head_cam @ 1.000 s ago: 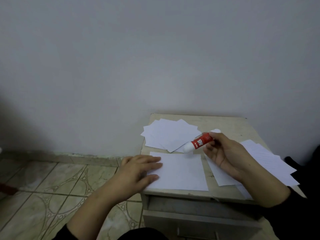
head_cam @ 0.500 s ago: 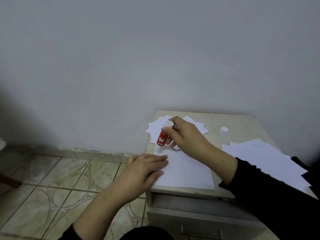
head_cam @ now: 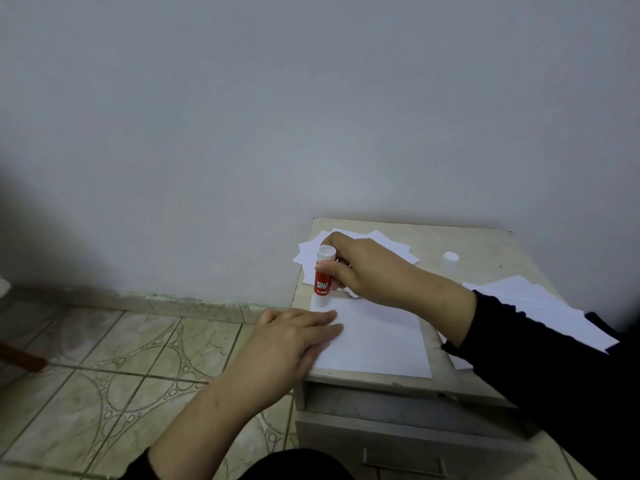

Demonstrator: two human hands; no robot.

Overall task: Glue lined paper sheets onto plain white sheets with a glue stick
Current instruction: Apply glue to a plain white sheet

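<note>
Glue stick stands upright, red-labelled, its lower end on the far left corner of a plain white sheet at lower centre of the frame. The right hand grips its barrel with curled fingers. The left hand lies flat, fingers straight, pressing the sheet's left edge at the desk rim. Beyond it lies a fanned pile of white sheets; right of that stands a white cap on bare desk, with lined sheets at the right edge. Below the top, a drawer sits slightly pulled out, contents unseen.
</note>
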